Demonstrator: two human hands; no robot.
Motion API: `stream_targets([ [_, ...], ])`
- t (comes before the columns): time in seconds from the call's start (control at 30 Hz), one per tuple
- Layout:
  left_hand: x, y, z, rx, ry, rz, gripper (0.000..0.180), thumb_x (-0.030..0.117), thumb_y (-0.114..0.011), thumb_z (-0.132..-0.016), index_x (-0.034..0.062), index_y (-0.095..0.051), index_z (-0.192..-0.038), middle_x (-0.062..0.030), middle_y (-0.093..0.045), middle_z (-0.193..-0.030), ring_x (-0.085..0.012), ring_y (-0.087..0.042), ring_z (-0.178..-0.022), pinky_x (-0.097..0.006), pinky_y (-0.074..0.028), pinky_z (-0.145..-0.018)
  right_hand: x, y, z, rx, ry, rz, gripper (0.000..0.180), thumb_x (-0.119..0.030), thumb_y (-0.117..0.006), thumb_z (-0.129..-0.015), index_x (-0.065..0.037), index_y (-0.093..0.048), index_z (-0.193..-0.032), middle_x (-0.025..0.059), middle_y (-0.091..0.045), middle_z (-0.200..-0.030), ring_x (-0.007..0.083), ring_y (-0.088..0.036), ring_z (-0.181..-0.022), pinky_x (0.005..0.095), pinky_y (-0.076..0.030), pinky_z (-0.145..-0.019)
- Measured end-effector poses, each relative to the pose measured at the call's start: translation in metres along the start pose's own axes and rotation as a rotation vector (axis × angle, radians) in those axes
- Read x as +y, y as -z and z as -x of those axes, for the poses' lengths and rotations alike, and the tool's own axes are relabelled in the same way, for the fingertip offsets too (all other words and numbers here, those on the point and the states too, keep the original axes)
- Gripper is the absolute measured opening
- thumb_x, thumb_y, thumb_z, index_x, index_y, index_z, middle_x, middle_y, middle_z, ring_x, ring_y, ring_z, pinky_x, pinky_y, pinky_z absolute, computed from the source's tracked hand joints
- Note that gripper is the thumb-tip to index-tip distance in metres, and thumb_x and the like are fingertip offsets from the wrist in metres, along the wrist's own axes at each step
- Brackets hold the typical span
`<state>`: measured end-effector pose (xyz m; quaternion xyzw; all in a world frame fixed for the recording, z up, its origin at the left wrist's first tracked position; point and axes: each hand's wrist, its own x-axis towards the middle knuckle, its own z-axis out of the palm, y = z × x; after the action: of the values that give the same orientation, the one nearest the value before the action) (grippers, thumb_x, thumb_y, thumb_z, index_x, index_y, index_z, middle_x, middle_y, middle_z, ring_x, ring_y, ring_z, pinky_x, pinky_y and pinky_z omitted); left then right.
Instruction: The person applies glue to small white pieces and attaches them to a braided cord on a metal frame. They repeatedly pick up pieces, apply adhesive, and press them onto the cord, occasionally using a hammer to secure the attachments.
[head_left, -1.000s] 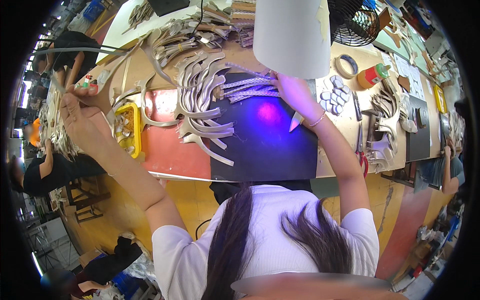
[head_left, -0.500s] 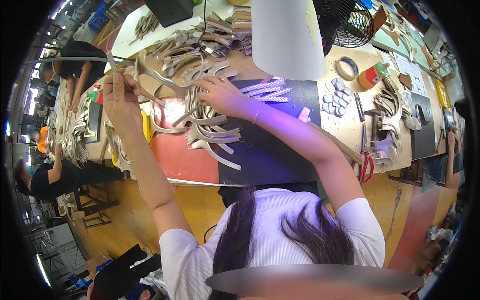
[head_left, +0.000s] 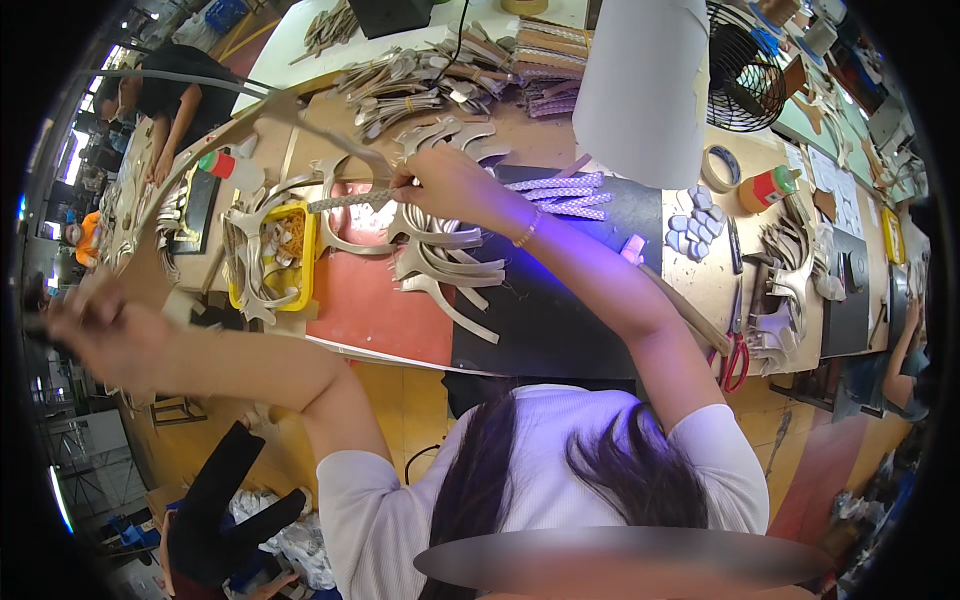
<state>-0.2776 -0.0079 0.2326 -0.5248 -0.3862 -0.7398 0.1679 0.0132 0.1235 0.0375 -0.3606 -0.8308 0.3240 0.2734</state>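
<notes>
At the far left, my left hand [head_left: 110, 330] is smeared by motion. It looks closed on a long, thin beige strip [head_left: 185, 170], which arcs up and back toward my right hand [head_left: 440, 185]. Over the table's left part, my right hand is closed on a beige strap piece with a grey braided arm [head_left: 345, 201]. The held end is hidden by my fingers. Several forked beige strap pieces [head_left: 425, 265] lie beneath and in front of my right hand, across a red mat [head_left: 375, 305] and a black mat [head_left: 540, 300].
Left of the red mat stands a yellow basket [head_left: 310, 255] with strap pieces. Purple-white braided straps [head_left: 565, 190], a white roll [head_left: 640, 90], a fan [head_left: 745, 70] and red-handled scissors [head_left: 735, 355] lie or stand farther right. A glue bottle [head_left: 768, 190] is near a tape roll [head_left: 720, 167].
My left hand has swept far left and down, and the beige strip now stretches out behind it. My right hand stays over the strap pieces. The view has shifted slightly.
</notes>
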Motion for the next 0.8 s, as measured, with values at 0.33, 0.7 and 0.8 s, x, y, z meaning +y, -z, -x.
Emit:
stream_targets([
  [0.33, 0.087, 0.031, -0.039, 0.318, -0.343, 0.357, 0.017, 0.013, -0.049, -0.087, 0.0028, -0.052, -0.074, -0.0055, -0.043, -0.064, -0.0152, -0.034, -0.049, -0.035, -0.029, -0.051, -0.003, -0.03, 0.035, -0.144, -0.167, -0.253, 0.026, -0.025, -0.07, -0.086, -0.003, -0.074, -0.099, 0.0157, -0.073, -0.088, 0.0283, -0.071, -0.081, 0.0371, -0.053, -0.076],
  [0.7, 0.105, -0.033, 0.114, -0.333, -0.375, -0.332, 0.026, 0.014, -0.057, -0.088, -0.0038, -0.063, -0.106, -0.0111, -0.062, -0.072, -0.02, -0.059, -0.064, -0.031, -0.049, -0.063, 0.013, 0.041, 0.121, 0.087, -0.034, -0.117, 0.019, -0.021, -0.071, -0.087, -0.006, -0.074, -0.099, 0.0151, -0.065, -0.112, 0.0284, -0.062, -0.105, 0.0388, -0.049, -0.091],
  [0.8, 0.111, -0.042, 0.173, -1.04, -0.022, -0.136, 0.021, 0.011, -0.072, -0.079, 0.0055, -0.07, -0.099, -0.005, -0.07, -0.088, -0.0222, -0.063, -0.068, -0.033, -0.048, -0.069, 0.043, 0.089, 0.164, 0.31, -0.316, -0.201, 0.023, -0.019, -0.072, -0.091, -0.003, -0.075, -0.106, 0.0039, -0.07, -0.09, 0.0126, -0.062, -0.081, 0.0272, -0.049, -0.077],
])
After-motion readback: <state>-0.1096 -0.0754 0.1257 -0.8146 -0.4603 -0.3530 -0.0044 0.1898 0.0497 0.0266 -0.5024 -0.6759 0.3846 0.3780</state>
